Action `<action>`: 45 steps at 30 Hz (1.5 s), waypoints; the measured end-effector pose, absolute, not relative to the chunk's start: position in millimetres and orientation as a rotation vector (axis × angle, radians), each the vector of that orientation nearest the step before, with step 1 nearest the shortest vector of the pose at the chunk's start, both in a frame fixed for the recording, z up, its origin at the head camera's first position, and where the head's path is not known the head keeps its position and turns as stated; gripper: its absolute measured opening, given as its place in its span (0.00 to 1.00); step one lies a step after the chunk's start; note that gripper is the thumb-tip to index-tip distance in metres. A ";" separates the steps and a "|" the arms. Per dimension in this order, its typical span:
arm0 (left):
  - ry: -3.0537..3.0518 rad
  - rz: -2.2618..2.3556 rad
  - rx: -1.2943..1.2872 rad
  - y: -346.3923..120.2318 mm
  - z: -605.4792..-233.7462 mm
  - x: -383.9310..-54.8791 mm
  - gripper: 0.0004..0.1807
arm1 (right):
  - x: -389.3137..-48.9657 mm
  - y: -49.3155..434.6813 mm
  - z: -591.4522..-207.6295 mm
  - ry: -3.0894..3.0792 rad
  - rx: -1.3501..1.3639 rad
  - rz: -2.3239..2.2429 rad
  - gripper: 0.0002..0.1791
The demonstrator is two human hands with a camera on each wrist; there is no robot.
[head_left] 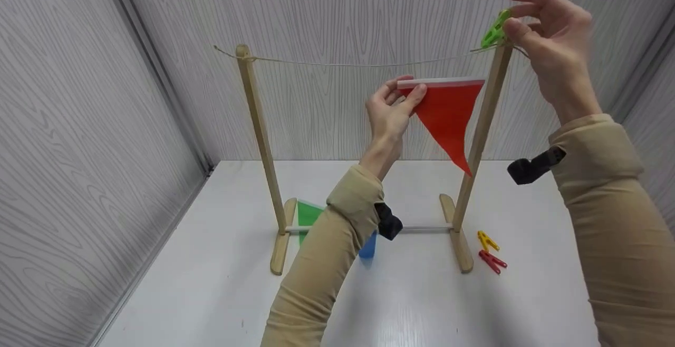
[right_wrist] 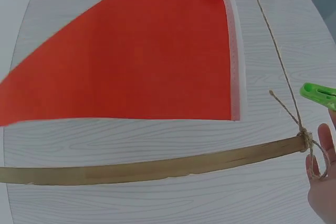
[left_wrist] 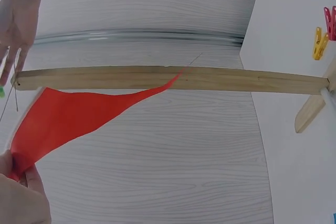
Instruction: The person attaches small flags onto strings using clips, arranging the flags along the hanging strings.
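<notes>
Now the left hand pinches the red flag by its white edge, right of centre in the frame. At upper right, the right hand, its grip narrow too, pinches a green peg by the top of the right post. The string spans the upper frame. Lower right, a yellow peg and red peg lie on the surface; behind everything stands a grained wall.

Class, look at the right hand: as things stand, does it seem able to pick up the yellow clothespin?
Probably not straight away: the right hand already pinches the green clothespin. Otherwise the way looks free, as nothing covers the yellow clothespin.
</notes>
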State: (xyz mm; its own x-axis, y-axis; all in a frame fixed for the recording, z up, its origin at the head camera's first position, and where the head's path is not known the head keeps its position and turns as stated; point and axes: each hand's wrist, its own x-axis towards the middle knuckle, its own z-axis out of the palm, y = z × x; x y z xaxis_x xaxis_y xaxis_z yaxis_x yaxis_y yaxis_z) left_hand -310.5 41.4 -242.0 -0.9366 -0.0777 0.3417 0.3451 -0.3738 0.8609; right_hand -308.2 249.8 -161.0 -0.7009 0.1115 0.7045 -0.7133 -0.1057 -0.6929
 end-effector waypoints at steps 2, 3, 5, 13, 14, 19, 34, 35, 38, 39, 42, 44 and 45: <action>-1.560 -2.402 -0.349 43.9 -240.2 -311.0 0.19 | -308.2 249.2 -160.9 -1.625 0.658 1.828 0.18; -1.551 -2.409 -0.347 44.9 -239.3 -311.3 0.19 | -308.4 248.9 -160.6 -1.638 0.661 1.800 0.17; -1.540 -2.418 -0.341 46.7 -237.7 -311.6 0.19 | -309.3 247.7 -159.4 -1.675 0.650 1.725 0.17; -1.521 -2.434 -0.320 52.4 -232.5 -313.8 0.19 | -311.6 242.3 -152.0 -1.877 0.481 1.429 0.15; -1.516 -2.439 -0.319 53.0 -231.9 -314.3 0.19 | -311.8 241.8 -151.6 -1.886 0.470 1.427 0.15; -1.509 -2.428 -0.320 55.0 -229.1 -315.4 0.18 | -312.5 240.4 -151.6 -1.927 0.428 1.373 0.15; -1.504 -2.416 -0.313 56.4 -224.3 -314.6 0.16 | -315.3 238.6 -156.4 -1.897 0.513 1.510 0.12; -1.502 -2.415 -0.313 56.5 -224.1 -314.4 0.16 | -315.2 238.6 -157.0 -1.905 0.510 1.508 0.12; -1.498 -2.411 -0.312 56.7 -223.5 -314.2 0.17 | -315.1 238.4 -158.5 -1.927 0.494 1.505 0.12; -1.496 -2.411 -0.311 56.8 -223.3 -314.2 0.17 | -315.2 238.2 -158.9 -1.936 0.487 1.501 0.12; -1.487 -2.418 -0.313 56.5 -222.4 -314.1 0.17 | -316.4 237.5 -159.1 -1.948 0.480 1.490 0.12; -1.478 -2.424 -0.314 56.2 -221.7 -313.9 0.17 | -317.6 236.9 -158.9 -1.952 0.486 1.479 0.11; -1.473 -2.426 -0.314 56.1 -221.4 -314.0 0.17 | -318.2 236.6 -158.9 -1.954 0.491 1.474 0.11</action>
